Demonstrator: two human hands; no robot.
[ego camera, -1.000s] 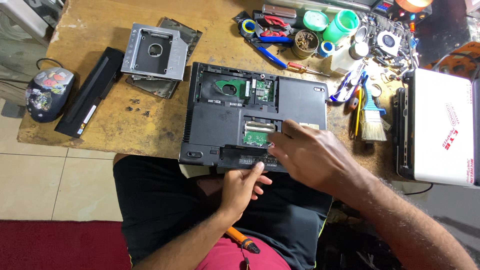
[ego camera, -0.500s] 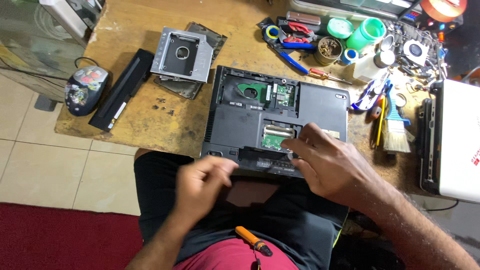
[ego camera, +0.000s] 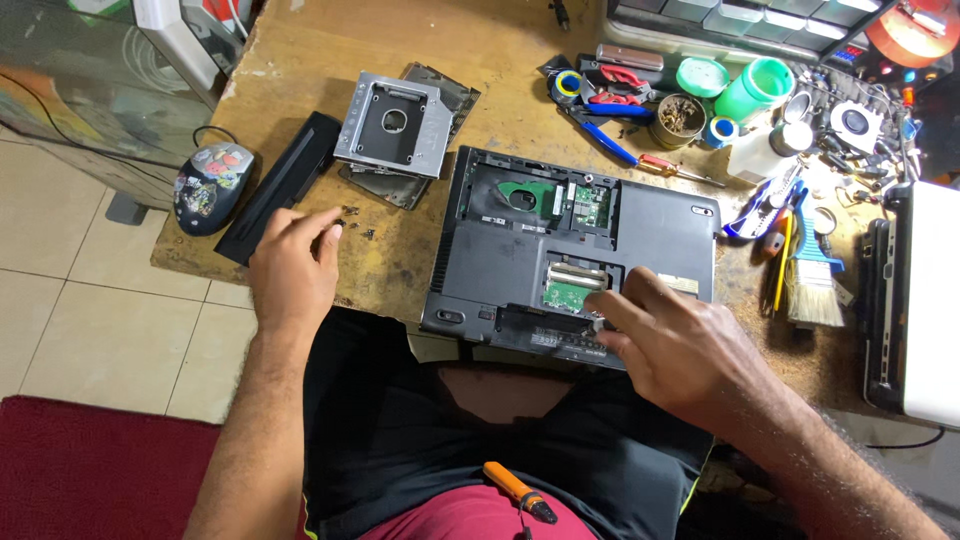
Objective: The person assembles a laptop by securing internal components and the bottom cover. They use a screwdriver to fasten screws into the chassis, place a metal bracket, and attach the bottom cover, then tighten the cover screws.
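Note:
A black laptop [ego camera: 650,225] lies upside down on the worn wooden table [ego camera: 320,60], its bottom covers off and green circuit boards showing. My right hand [ego camera: 680,345] rests on its near edge, fingertips touching the open bay by a green board [ego camera: 570,290]. My left hand [ego camera: 292,268] hovers over the table to the left, fingertips pinched together near several tiny dark screws [ego camera: 358,222]; whether it holds one I cannot tell. A long black battery [ego camera: 280,185] lies just beyond that hand.
A silver drive caddy [ego camera: 392,122] sits on dark cover plates. A decorated mouse [ego camera: 210,183] lies at the table's left edge. Tools, tape rolls, green containers, a brush [ego camera: 808,280] and a white laptop [ego camera: 925,300] crowd the right. An orange screwdriver [ego camera: 518,492] lies on my lap.
My left hand left the laptop's near edge and swung left to the table by the screws. My right hand stayed on the laptop. The camera view shifted left.

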